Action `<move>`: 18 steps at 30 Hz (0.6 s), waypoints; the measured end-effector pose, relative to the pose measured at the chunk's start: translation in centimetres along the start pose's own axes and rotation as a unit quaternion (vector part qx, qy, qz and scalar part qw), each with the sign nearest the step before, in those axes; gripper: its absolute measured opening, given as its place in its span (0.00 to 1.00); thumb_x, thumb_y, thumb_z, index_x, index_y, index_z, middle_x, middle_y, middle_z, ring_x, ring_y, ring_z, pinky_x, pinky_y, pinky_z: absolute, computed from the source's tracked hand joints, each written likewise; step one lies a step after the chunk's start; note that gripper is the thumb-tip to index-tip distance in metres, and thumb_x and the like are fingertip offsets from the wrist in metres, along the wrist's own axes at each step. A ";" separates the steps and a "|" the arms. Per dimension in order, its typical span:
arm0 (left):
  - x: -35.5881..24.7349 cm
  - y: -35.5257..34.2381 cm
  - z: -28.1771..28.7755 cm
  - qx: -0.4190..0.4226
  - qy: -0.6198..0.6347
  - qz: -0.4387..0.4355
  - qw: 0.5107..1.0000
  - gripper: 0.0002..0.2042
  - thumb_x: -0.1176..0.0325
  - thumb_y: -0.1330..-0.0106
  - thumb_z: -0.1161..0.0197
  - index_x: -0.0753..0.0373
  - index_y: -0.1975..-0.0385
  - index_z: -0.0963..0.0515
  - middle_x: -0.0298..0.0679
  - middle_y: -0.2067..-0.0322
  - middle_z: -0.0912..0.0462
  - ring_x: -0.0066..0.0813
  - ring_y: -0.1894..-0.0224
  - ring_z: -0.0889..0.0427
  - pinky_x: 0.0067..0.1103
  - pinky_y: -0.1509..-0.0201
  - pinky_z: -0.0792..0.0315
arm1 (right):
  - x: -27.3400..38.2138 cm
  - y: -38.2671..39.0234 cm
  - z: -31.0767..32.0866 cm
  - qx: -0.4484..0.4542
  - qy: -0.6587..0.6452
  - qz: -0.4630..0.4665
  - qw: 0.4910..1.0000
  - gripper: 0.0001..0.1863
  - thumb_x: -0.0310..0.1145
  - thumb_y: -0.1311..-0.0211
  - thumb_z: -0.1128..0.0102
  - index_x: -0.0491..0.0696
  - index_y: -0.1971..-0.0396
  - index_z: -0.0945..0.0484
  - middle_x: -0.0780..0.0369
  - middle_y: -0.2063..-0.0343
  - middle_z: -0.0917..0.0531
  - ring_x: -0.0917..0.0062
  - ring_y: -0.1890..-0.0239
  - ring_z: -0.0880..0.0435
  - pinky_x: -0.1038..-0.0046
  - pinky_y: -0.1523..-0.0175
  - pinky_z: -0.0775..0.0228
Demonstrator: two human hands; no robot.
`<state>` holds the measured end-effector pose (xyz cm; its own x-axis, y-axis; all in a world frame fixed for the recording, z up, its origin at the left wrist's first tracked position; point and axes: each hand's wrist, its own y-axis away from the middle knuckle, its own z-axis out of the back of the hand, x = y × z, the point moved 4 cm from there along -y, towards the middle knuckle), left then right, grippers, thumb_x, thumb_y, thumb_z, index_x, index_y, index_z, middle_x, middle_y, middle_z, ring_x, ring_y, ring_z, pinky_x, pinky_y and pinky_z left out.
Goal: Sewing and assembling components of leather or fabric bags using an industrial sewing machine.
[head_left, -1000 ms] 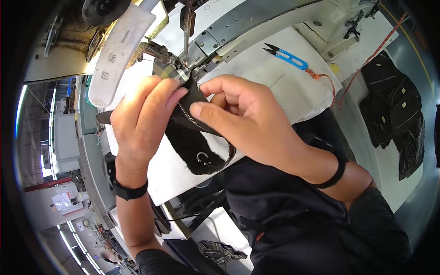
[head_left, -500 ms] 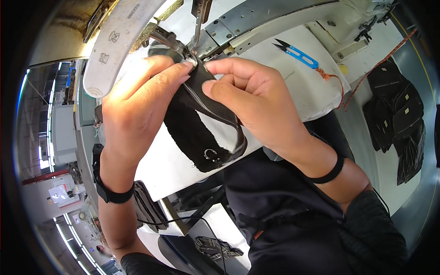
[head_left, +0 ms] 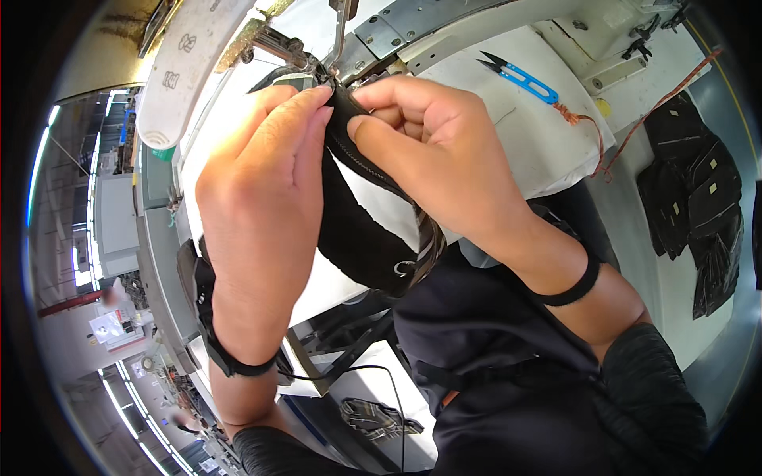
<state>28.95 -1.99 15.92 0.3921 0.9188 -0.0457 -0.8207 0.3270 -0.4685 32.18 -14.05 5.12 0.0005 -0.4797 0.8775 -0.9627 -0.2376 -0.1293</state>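
A black fabric piece (head_left: 353, 230) with a small white mark hangs in a loop over the white work surface. Along its upper side runs a zipper (head_left: 361, 163), its teeth facing up. My left hand (head_left: 258, 182) pinches the fabric edge between thumb and fingers, just in front of the sewing machine's presser foot (head_left: 327, 71). Close on its right, my right hand (head_left: 452, 159) is closed on the zipper side of the same piece. Both sets of fingertips are near the needle area, and they partly hide the edge between them.
Blue-handled thread snips (head_left: 528, 85), tied to an orange cord (head_left: 587, 119), lie right of the machine bed. Stacked black fabric pieces (head_left: 690, 190) rest farther right. The pale machine arm (head_left: 186, 71) overhangs at upper left. Plaid fabric (head_left: 377, 418) lies below the table.
My left wrist and forearm have swung to the right, with the hand now more upright. The fabric loop has twisted, showing the zipper teeth, and its white mark has shifted right.
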 end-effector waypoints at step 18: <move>-4.1 1.4 -1.5 -0.069 0.004 0.125 0.990 0.10 0.79 0.27 0.36 0.70 0.49 0.16 0.49 0.54 0.14 0.48 0.57 0.11 0.32 0.52 0.18 | 0.9 0.8 0.9 0.041 0.135 0.018 0.990 0.08 0.29 0.23 0.39 0.38 0.60 0.19 0.65 0.77 0.21 0.88 0.73 0.30 0.77 0.68 0.36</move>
<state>26.88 -5.61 14.10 0.1880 0.9650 -0.1829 -0.8280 0.0555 -0.5580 31.68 -15.44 5.44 -0.1157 -0.2475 0.9620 -0.9357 -0.2977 -0.1892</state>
